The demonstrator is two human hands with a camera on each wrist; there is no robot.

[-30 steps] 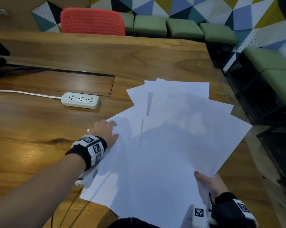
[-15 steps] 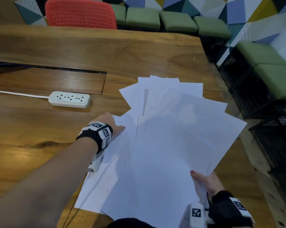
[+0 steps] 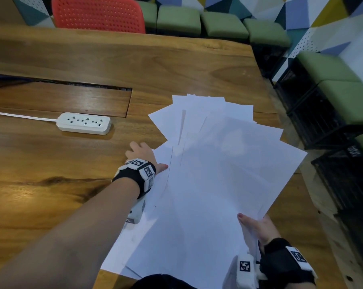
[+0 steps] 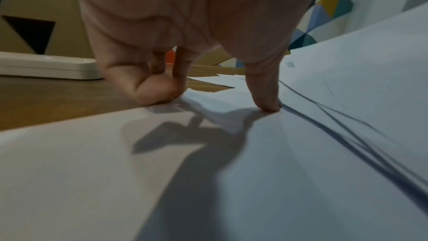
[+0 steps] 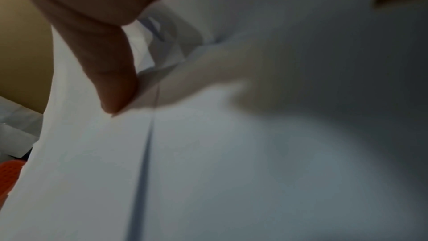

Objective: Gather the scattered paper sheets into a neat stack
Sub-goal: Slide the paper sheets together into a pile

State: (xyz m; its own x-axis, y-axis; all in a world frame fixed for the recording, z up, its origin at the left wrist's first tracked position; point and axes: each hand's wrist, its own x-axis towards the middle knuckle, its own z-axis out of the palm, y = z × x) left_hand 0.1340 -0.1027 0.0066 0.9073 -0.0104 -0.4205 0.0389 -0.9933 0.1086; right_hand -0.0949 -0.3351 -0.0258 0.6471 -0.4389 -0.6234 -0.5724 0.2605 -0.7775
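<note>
Head view shows the paper sheets (image 3: 218,174) still fanned wide across the right end of the wooden table (image 3: 51,153), near its right edge, with several corners poking out toward the far side. The right hand (image 3: 257,226) pinches the near right corner of the fan, thumb on top and fingers underneath, lifting that side slightly. The left hand (image 3: 143,155) is spread, its fingertips (image 4: 266,105) pressing the left edge of the lowest sheets flat against the wood.

From where I stand, the risk is the thin corner pinch: 1 tug and the loose upper sheets could slide out of the fan and off the table's right edge. Pushing inward with the left fingers while the right side is raised could also buckle or crease the bottom sheets. The white power strip (image 3: 84,123) sits apart on the left, out of the way.
</note>
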